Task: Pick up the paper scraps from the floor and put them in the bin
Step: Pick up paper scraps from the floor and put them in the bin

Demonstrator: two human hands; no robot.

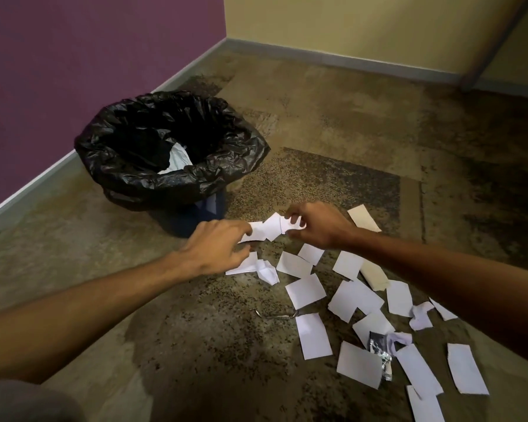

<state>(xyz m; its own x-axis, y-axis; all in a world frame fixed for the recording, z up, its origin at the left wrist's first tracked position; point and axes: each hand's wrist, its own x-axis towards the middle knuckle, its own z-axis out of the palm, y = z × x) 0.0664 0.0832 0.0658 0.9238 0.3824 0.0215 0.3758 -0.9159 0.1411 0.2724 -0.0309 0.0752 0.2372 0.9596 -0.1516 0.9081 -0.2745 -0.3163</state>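
Several white paper scraps (306,290) lie scattered on the carpet at the centre and lower right. A bin lined with a black bag (171,178) stands at the left by the purple wall, with some white paper inside it. My left hand (217,248) pinches white scraps (264,229) just above the floor, right in front of the bin. My right hand (320,225) pinches the other end of the same bunch of scraps. More crumpled scraps (265,271) lie under my left hand.
A small silver and black foil wrapper (380,348) lies among the scraps at the lower right. A thin bent wire (272,314) lies on the carpet near the centre. Walls meet in a corner behind the bin. A dark post (494,41) leans at the upper right.
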